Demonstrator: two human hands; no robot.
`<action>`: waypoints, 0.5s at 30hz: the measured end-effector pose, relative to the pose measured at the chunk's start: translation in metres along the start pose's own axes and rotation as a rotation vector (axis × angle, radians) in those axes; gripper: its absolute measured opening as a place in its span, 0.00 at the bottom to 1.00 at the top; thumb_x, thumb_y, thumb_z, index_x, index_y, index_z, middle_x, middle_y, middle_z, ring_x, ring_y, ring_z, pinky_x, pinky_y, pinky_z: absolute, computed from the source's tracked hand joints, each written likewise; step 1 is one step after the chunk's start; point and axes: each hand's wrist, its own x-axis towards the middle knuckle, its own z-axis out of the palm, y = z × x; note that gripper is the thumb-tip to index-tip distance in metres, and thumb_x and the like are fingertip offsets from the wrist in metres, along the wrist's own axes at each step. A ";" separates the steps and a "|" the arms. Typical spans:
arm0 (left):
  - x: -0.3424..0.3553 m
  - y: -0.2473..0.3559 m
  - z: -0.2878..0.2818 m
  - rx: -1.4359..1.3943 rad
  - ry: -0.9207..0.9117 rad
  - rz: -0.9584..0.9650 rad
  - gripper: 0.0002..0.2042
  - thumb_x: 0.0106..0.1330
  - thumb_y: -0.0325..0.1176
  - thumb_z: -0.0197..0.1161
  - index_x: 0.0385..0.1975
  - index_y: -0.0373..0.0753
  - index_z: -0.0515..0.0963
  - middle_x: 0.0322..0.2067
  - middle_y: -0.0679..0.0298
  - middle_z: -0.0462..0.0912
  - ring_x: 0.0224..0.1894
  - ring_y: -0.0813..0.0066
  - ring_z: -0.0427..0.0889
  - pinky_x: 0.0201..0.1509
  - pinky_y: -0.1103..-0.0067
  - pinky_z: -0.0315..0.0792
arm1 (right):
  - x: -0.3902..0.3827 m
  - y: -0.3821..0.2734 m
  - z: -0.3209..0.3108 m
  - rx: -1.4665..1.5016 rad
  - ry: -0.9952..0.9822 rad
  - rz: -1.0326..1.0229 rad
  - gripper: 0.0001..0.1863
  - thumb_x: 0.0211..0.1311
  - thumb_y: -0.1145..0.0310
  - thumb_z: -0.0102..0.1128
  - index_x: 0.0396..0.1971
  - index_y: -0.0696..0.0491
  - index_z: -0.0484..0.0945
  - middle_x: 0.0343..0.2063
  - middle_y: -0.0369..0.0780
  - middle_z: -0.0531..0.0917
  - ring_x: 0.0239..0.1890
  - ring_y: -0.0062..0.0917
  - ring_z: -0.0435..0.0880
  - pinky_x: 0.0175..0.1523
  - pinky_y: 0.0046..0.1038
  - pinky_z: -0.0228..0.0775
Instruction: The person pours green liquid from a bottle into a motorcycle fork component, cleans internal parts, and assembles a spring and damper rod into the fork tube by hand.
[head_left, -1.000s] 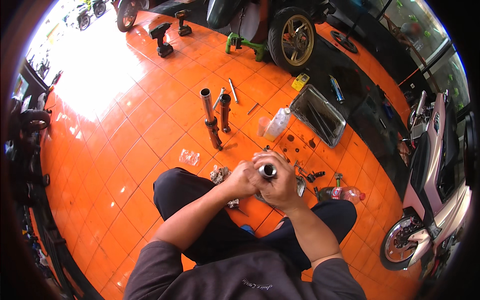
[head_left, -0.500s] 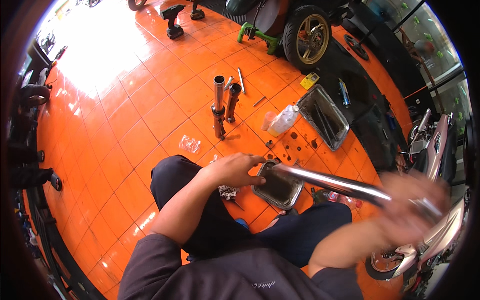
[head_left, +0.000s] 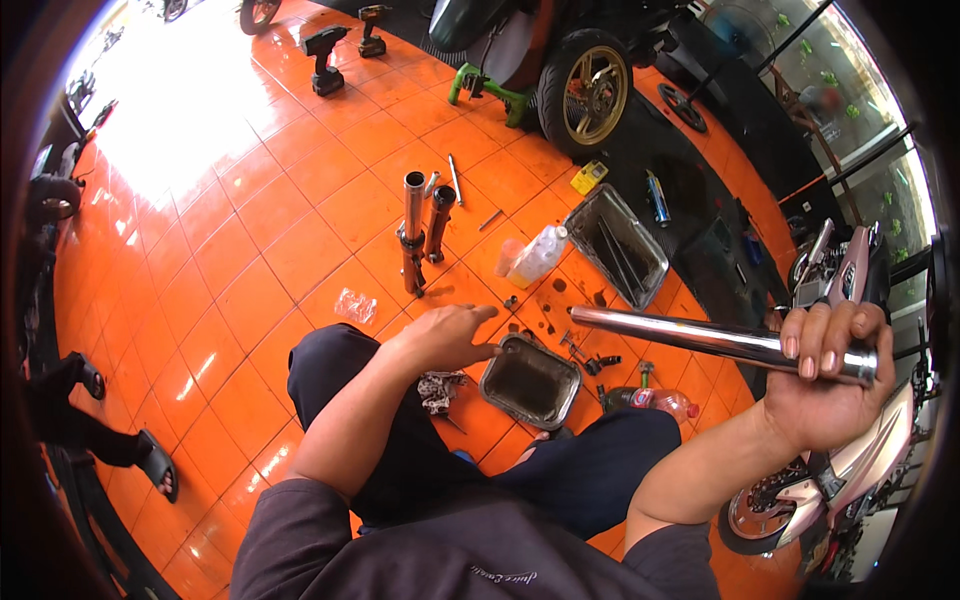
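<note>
A shiny chrome fork tube (head_left: 680, 335) slants across the space on the right, with my right hand (head_left: 825, 370) wrapped round its near end. Its far, narrower end hangs in the air past a small metal tray (head_left: 508, 408) of dark liquid. My left hand (head_left: 450, 335) is open beside that tray, fingers stretched toward it, touching nothing. Below this hand, a patterned rag (head_left: 440, 390) lies by my knee. Two fork legs stand upright on the floor ahead: one with a chrome tube (head_left: 413, 205), one shorter and dark (head_left: 437, 225).
A larger oily tray (head_left: 655, 275) holds rods; a clear jug (head_left: 540, 255) stands beside it. Small parts (head_left: 592, 360) and a bottle (head_left: 665, 402) lie right of the small tray. Motorcycles stand ahead and right (head_left: 870, 430). Someone's sandalled foot (head_left: 157, 465) is at left.
The fork tube's far end has come away from my left hand and the small tray. My right hand, blurred before, now shows clearly. Another person's foot has stepped further in at left.
</note>
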 end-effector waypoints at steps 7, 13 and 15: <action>0.011 0.021 0.025 -0.367 -0.032 0.254 0.28 0.63 0.42 0.63 0.61 0.37 0.67 0.46 0.48 0.81 0.47 0.57 0.82 0.53 0.67 0.73 | -0.014 0.037 -0.057 0.192 0.226 0.179 0.17 0.70 0.61 0.39 0.32 0.57 0.75 0.14 0.37 0.67 0.14 0.24 0.66 0.27 0.31 0.63; 0.015 0.010 0.036 -0.311 -0.015 0.216 0.28 0.62 0.45 0.63 0.59 0.36 0.69 0.42 0.49 0.82 0.46 0.55 0.82 0.52 0.66 0.73 | -0.004 0.015 -0.045 0.169 0.166 0.167 0.15 0.68 0.64 0.40 0.31 0.59 0.74 0.13 0.37 0.67 0.14 0.23 0.66 0.25 0.30 0.62; 0.012 0.001 0.035 -0.188 -0.018 0.140 0.29 0.61 0.46 0.63 0.59 0.36 0.69 0.44 0.49 0.82 0.46 0.54 0.82 0.52 0.66 0.73 | 0.004 -0.034 -0.049 -0.036 0.169 0.042 0.15 0.67 0.64 0.41 0.30 0.58 0.73 0.13 0.38 0.67 0.14 0.23 0.66 0.24 0.29 0.61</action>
